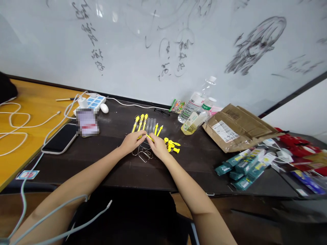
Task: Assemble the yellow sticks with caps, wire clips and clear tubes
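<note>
My left hand [131, 141] and my right hand [158, 147] meet over the dark table, fingertips nearly touching. A thin yellow rod [150, 137] is pinched in my right hand. My left fingers are closed too, but what they grip is too small to make out. Just beyond my hands, several yellow-and-clear tube pieces [140, 122] lie in a row beside clear tubes [151, 126] and slim yellow rods [159, 130]. Bent metal wires [145, 155] lie below my fingers. Small yellow plastic parts [172, 145] are piled to the right of my right hand.
At left are a phone [60, 139], a power strip [95, 101] and white cables [17, 126]. Two bottles [195, 120] lean near the whiteboard [143, 51]. A cardboard parcel [237, 127], green boxes [249, 166] and red items [297, 146] crowd the right side.
</note>
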Available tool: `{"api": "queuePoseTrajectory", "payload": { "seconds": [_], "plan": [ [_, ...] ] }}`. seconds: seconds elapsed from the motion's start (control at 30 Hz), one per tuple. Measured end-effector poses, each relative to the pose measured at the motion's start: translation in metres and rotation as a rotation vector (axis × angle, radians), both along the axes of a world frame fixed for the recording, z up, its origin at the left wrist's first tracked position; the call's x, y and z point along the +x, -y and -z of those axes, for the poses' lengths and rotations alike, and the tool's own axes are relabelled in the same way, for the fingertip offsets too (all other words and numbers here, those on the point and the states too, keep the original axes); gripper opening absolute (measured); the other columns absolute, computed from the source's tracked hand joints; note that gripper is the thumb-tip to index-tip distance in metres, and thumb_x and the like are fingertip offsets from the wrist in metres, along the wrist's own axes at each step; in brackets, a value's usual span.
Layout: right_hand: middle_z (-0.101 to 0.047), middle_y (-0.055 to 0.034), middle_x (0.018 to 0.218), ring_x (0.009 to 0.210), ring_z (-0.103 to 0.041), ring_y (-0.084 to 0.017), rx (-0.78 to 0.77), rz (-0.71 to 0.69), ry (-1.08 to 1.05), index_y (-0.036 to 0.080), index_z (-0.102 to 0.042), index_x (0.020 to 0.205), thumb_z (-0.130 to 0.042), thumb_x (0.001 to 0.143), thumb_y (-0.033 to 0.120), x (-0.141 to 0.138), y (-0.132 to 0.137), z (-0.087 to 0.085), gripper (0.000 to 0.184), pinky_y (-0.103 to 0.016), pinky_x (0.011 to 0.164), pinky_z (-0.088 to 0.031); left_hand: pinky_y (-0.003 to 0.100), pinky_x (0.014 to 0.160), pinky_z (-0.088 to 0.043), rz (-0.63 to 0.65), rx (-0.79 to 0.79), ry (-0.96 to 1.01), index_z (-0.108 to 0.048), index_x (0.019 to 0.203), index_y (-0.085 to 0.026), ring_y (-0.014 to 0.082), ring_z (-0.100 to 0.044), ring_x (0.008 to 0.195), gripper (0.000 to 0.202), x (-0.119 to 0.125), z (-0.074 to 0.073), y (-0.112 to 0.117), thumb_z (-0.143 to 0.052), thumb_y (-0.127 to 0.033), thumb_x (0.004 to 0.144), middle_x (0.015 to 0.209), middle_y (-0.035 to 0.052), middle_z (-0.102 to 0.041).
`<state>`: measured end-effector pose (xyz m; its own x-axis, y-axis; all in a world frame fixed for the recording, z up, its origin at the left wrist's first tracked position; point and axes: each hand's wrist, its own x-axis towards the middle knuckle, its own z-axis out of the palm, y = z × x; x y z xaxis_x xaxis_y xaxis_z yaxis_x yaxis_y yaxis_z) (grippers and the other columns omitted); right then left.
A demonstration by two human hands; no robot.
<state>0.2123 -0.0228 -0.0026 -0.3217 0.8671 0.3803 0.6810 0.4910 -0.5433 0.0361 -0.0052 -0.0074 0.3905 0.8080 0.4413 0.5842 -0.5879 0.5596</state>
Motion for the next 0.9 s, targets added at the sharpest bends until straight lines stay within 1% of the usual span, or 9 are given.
{"api": "queuePoseTrajectory", "payload": {
  "seconds": [0.1, 0.23, 0.37, 0.47, 0.57, 0.63, 0.73, 0.83, 0.9],
  "plan": [
    [-0.054, -0.0005, 0.066, 0.062, -0.051, -0.015, -0.062, -0.048, -0.085, 0.021, -0.051, 0.077, -0.034, 0.095, 0.041, -0.002, -0.001, 0.003, 0.032, -0.025, 0.061, -0.034, 0.023, 0.068, -0.040, 0.009, 0.001, 0.014, -0.060, 0.101, -0.021, 0.0160, -0.062, 0.076, 0.029, 0.000, 0.000, -0.001, -0.041, -0.041, 0.093, 0.087, 0.0010, -0.067],
    [-0.047, 0.0031, 0.053, 0.051, -0.044, -0.011, -0.282, -0.160, -0.403, 0.019, -0.055, 0.075, -0.036, 0.093, 0.051, -0.006, -0.004, 0.006, 0.041, -0.024, 0.057, -0.036, 0.023, 0.069, -0.041, 0.034, -0.009, 0.040, -0.060, 0.100, -0.021, 0.0153, -0.061, 0.076, 0.030, -0.001, -0.001, -0.001, -0.040, -0.041, 0.093, 0.086, 0.0002, -0.066],
    [-0.046, 0.0045, 0.048, 0.041, -0.036, -0.008, -0.558, -0.233, -0.647, 0.017, -0.057, 0.074, -0.041, 0.087, 0.060, -0.010, -0.008, 0.010, 0.047, -0.022, 0.044, -0.028, 0.023, 0.069, -0.041, 0.034, 0.005, 0.041, -0.060, 0.100, -0.020, 0.0145, -0.061, 0.076, 0.032, -0.001, -0.001, -0.002, -0.038, -0.042, 0.094, 0.087, 0.0005, -0.066],
    [-0.045, 0.0048, 0.046, 0.038, -0.033, -0.008, -0.635, -0.241, -0.701, 0.018, -0.056, 0.074, -0.041, 0.085, 0.062, -0.012, -0.008, 0.011, 0.048, -0.021, 0.040, -0.024, 0.023, 0.069, -0.041, 0.028, 0.007, 0.027, -0.060, 0.099, -0.020, 0.0143, -0.061, 0.075, 0.031, -0.001, 0.000, -0.002, -0.038, -0.041, 0.094, 0.086, 0.0002, -0.066],
    [-0.046, 0.0037, 0.047, 0.040, -0.036, -0.009, -0.539, -0.191, -0.565, 0.018, -0.056, 0.073, -0.034, 0.089, 0.060, -0.010, -0.005, 0.007, 0.050, -0.022, 0.044, -0.029, 0.022, 0.068, -0.041, 0.009, 0.013, 0.002, -0.061, 0.099, -0.021, 0.0146, -0.062, 0.076, 0.030, -0.002, 0.000, -0.002, -0.039, -0.041, 0.093, 0.088, 0.0006, -0.067],
    [-0.053, 0.0005, 0.055, 0.050, -0.048, -0.012, -0.340, -0.103, -0.352, 0.019, -0.057, 0.076, -0.034, 0.092, 0.054, -0.008, -0.001, 0.002, 0.045, -0.023, 0.053, -0.036, 0.022, 0.067, -0.041, -0.007, 0.022, -0.034, -0.061, 0.100, -0.021, 0.0152, -0.062, 0.077, 0.030, -0.002, 0.001, -0.002, -0.039, -0.041, 0.093, 0.089, 0.0013, -0.068],
    [-0.064, -0.0027, 0.076, 0.071, -0.060, -0.018, -0.092, 0.053, -0.048, 0.022, -0.059, 0.096, -0.038, 0.093, 0.044, -0.005, 0.006, -0.006, 0.031, -0.026, 0.065, -0.039, 0.022, 0.066, -0.040, 0.003, 0.025, -0.112, -0.062, 0.102, -0.022, 0.0152, -0.062, 0.077, 0.029, -0.003, 0.000, -0.003, -0.039, -0.039, 0.093, 0.089, 0.0012, -0.068],
    [-0.068, -0.0030, 0.088, 0.079, -0.064, -0.021, -0.047, 0.097, 0.046, 0.025, -0.056, 0.111, -0.038, 0.094, 0.037, -0.003, 0.008, -0.009, 0.027, -0.027, 0.069, -0.041, 0.021, 0.065, -0.040, 0.038, 0.037, -0.152, -0.062, 0.102, -0.023, 0.0144, -0.062, 0.075, 0.028, -0.004, 0.000, -0.003, -0.039, -0.036, 0.093, 0.086, 0.0008, -0.068],
    [-0.068, -0.0033, 0.092, 0.084, -0.064, -0.021, -0.040, 0.073, 0.011, 0.025, -0.058, 0.108, -0.039, 0.094, 0.034, -0.003, 0.005, -0.007, 0.025, -0.027, 0.072, -0.042, 0.021, 0.065, -0.039, 0.049, 0.048, -0.153, -0.063, 0.102, -0.023, 0.0144, -0.061, 0.075, 0.027, -0.003, 0.001, -0.003, -0.040, -0.035, 0.092, 0.085, 0.0009, -0.068]
  ]
}}
